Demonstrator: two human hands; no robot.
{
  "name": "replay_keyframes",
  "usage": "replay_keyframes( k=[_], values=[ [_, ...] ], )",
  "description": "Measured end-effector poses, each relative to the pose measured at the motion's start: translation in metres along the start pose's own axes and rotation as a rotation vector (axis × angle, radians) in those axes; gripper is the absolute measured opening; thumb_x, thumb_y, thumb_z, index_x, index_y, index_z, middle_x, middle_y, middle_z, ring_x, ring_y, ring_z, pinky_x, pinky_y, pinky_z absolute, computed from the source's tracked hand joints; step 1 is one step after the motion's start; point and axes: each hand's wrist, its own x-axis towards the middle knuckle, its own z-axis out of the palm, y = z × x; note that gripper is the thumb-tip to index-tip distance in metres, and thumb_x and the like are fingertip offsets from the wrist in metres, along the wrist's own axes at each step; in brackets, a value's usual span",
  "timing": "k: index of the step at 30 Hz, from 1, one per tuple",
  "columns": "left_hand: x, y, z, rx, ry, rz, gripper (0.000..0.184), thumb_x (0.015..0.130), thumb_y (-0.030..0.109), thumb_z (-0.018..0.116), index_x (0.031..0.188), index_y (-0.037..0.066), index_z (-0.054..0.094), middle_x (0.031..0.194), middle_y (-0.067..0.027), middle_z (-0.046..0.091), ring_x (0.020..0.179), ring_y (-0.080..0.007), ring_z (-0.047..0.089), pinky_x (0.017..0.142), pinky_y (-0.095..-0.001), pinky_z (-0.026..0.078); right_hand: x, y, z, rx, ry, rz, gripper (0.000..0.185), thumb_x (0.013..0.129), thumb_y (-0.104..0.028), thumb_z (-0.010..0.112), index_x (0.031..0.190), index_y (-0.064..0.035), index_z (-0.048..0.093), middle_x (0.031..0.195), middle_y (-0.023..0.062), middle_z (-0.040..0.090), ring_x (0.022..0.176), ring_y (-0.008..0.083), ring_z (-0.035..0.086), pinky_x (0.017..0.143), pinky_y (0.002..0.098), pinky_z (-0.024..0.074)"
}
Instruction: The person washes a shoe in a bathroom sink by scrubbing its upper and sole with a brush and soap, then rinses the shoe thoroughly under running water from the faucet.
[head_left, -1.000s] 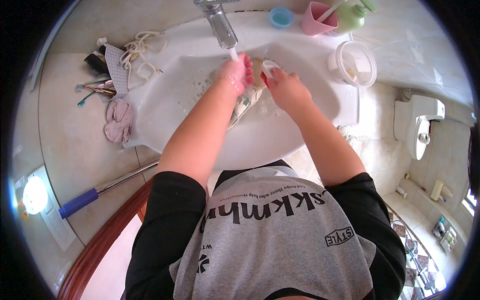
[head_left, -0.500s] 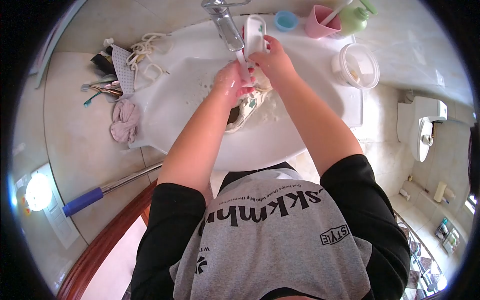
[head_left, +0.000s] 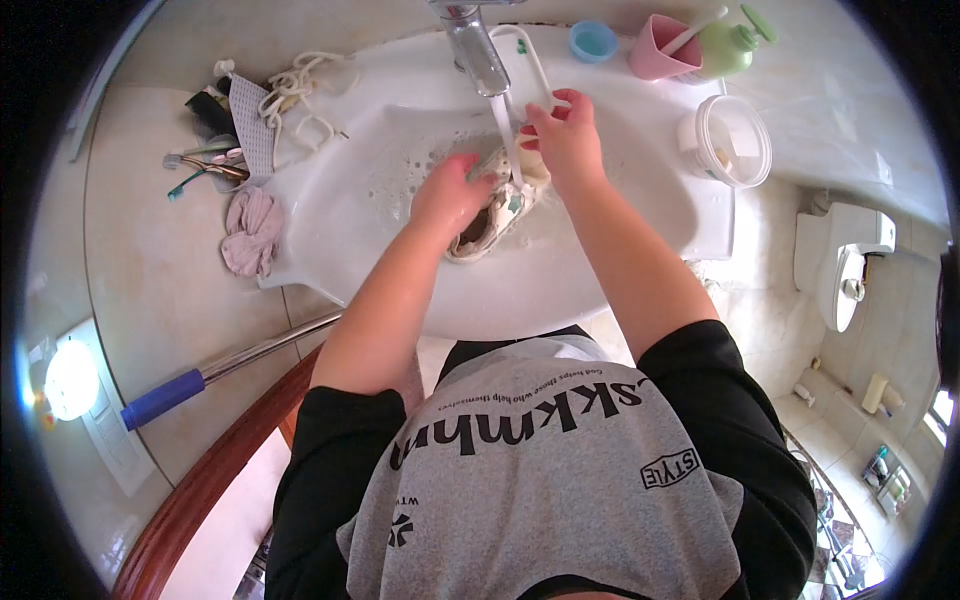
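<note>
A white shoe (head_left: 490,222) with green marks lies tilted in the white sink (head_left: 330,215), under water running from the chrome faucet (head_left: 475,60). My left hand (head_left: 450,195) is at the shoe's left side, its fingers apart near the upper; whether they touch it is unclear. Above the shoe's toe, to the right of the stream, my right hand (head_left: 565,135) has its fingers spread and holds nothing. Behind the stream, a white brush (head_left: 521,50) with a small green mark rests at the sink's back rim, just beyond my right fingertips.
Along the back rim are a blue cup (head_left: 594,42), a pink cup (head_left: 665,48) and a green pump bottle (head_left: 727,48). A clear tub (head_left: 725,142) sits at right. White laces (head_left: 298,88), a grey basket (head_left: 253,115) and a pink cloth (head_left: 252,232) are at left.
My right hand has let go of the white brush, which now rests at the back rim, and has moved right. My left hand has moved left out of the water stream, leaving more of the shoe visible.
</note>
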Motion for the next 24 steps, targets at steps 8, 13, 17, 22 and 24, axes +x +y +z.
replay_keyframes(
  k=[8, 13, 17, 22, 24],
  values=[
    [-0.041, -0.016, 0.009, 0.371, -0.096, -0.037, 0.08, 0.075, 0.051, 0.077, 0.141, 0.013, 0.051, 0.129, -0.0165, 0.062, 0.118, -0.0339, 0.06, 0.098, -0.0417, 0.05, 0.027, 0.004, -0.008, 0.562, 0.026, 0.046, 0.045, 0.089, -0.001, 0.063, 0.129, 0.0017, 0.044, 0.109, 0.0129, 0.057, 0.083, 0.0246, 0.065, 0.073, 0.0362, 0.0581],
    [-0.051, -0.017, 0.012, 0.442, -0.125, 0.113, 0.074, 0.079, 0.036, 0.076, 0.143, 0.015, 0.047, 0.13, -0.0123, 0.061, 0.117, -0.031, 0.061, 0.095, -0.0415, 0.052, 0.023, 0.061, -0.032, -0.153, -0.043, 0.12, 0.039, 0.088, -0.007, 0.057, 0.127, -0.0102, 0.059, 0.132, 0.0115, 0.058, 0.099, 0.0275, 0.067, 0.08, 0.041, 0.056],
    [-0.046, -0.034, 0.017, 0.457, -0.182, 0.175, 0.064, 0.083, 0.024, 0.069, 0.144, 0.019, 0.047, 0.136, -0.0152, 0.058, 0.12, -0.0337, 0.059, 0.097, -0.0443, 0.052, 0.005, 0.073, -0.029, -0.572, -0.274, -0.006, 0.036, 0.094, -0.027, 0.057, 0.129, -0.0197, 0.063, 0.139, 0.0075, 0.056, 0.114, 0.027, 0.062, 0.097, 0.0481, 0.0479],
    [-0.041, -0.039, 0.007, 0.443, -0.299, 0.415, 0.049, 0.089, 0.018, 0.06, 0.137, 0.024, 0.056, 0.137, -0.0093, 0.059, 0.117, -0.0298, 0.061, 0.097, -0.0418, 0.051, -0.011, 0.05, -0.042, -1.411, -0.804, -0.53, 0.058, 0.089, -0.059, 0.058, 0.131, -0.0195, 0.062, 0.142, 0.0085, 0.054, 0.138, 0.0306, 0.04, 0.116, 0.0553, 0.0209],
    [-0.024, -0.043, 0.0, 0.274, -0.381, 0.313, 0.043, 0.091, 0.021, 0.059, 0.134, 0.022, 0.059, 0.132, -0.0102, 0.062, 0.116, -0.0297, 0.062, 0.096, -0.0407, 0.051, -0.011, 0.049, -0.055, -1.422, -0.909, -0.442, 0.061, 0.088, -0.06, 0.059, 0.133, -0.0196, 0.061, 0.144, 0.0089, 0.052, 0.138, 0.0313, 0.041, 0.116, 0.0555, 0.0224]
  ],
)
